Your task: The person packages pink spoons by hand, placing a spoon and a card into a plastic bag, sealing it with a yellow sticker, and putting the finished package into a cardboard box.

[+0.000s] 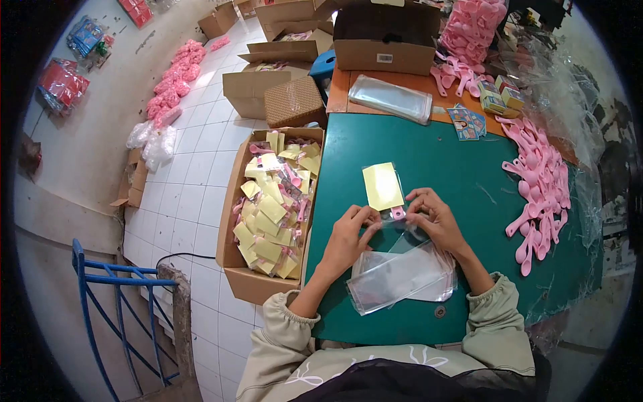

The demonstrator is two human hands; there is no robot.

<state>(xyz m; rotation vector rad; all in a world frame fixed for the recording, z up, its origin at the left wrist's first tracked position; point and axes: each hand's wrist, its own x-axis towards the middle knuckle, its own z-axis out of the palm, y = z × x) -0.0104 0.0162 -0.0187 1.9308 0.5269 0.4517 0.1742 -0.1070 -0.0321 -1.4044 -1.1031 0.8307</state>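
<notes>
A clear plastic bag with a pale yellow card [383, 186] and a pink spoon, its handle end [398, 213] showing, lies on the green table in front of me. My left hand [349, 236] pinches the near left end of this bag between thumb and finger. At the near right end, my right hand [435, 218] is closed on the bag's edge, fingers bent. Most of the spoon is hidden under the card. Just below my hands, flat clear bags [405, 275] are piled loosely on the table.
To the left, a cardboard box [231, 264] holds many packed yellow-card bags. Loose pink spoons [536, 181] are heaped at the right of the green table [462, 167]. Farther back are a stack of clear bags [390, 98], printed cards [467, 123], small boxes [501, 97] and an open carton [384, 55].
</notes>
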